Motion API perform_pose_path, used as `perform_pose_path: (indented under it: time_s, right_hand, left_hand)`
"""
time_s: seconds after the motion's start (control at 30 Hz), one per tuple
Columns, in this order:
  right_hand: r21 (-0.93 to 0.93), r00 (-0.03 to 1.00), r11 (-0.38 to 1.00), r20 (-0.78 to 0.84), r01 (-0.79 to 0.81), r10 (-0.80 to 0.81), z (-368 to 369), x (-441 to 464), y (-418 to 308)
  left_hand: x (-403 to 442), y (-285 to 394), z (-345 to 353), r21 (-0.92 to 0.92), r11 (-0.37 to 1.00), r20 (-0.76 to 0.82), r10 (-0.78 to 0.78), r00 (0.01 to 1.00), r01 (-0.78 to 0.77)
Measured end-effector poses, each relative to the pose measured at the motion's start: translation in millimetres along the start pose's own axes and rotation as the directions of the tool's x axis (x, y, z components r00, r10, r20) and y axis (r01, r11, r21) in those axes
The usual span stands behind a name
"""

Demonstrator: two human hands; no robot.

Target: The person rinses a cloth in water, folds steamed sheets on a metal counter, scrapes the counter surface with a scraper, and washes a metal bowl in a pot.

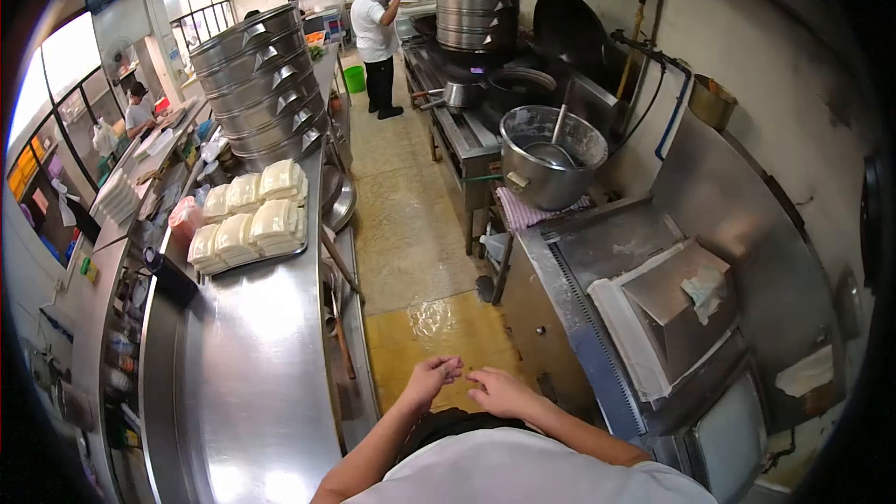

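My left hand (432, 383) is held in front of my waist, its fingers loosely bent and nothing visible in them. Close to its right is my right hand (504, 394), also empty, with the thumb apart from the curled fingers. A small gap separates the two hands. Beneath them lies the yellowish floor (453, 322), which has a wet, shiny patch. To the left of my hands runs a steel counter (247, 355); on its far part, stacks of pale, plastic-wrapped flat packs (247, 215) rest on a tray.
Tall steamer stacks stand on the left counter (261, 84) and the stove (477, 0). At right, a large pot (532, 168) holds a ladle (560, 126) near a metal-lidded unit (677, 308). One person (375, 28) stands in the aisle; another (140, 112) is far left.
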State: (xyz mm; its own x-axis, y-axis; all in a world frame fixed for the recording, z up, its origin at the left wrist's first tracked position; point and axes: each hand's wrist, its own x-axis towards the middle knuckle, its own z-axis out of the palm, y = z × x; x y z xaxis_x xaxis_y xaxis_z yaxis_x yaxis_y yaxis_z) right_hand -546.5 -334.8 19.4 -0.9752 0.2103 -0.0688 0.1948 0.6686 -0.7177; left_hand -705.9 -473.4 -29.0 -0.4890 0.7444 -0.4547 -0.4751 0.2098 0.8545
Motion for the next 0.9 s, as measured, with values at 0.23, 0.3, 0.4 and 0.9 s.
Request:
perform_pose_path:
  time_s: [0.23, 0.3, 0.4, 0.9]
  right_hand:
    - [0.022, 0.997, 0.999, -0.064, -0.046, 0.047, -38.7, -45.2, 31.0]
    - [0.064, 0.993, 0.993, -0.054, -0.104, 0.107, -47.5, -61.2, 38.7]
    - [0.131, 0.982, 0.975, -0.037, -0.182, 0.188, -60.4, -79.8, 43.8]
    - [0.117, 0.943, 0.97, -0.236, -0.214, 0.237, -66.6, -84.3, 68.8]
  left_hand:
    - [24.6, 20.3, 92.6, -0.116, 0.991, -0.007, 0.066, 0.998, -0.067]
    - [25.3, 8.0, 117.0, -0.204, 0.978, -0.018, 0.039, 0.999, -0.042]
    - [25.0, -7.6, 137.7, -0.304, 0.953, -0.034, -0.016, 0.999, 0.005]
    - [57.6, 8.0, 121.6, -0.293, 0.951, 0.129, -0.065, 0.989, 0.101]
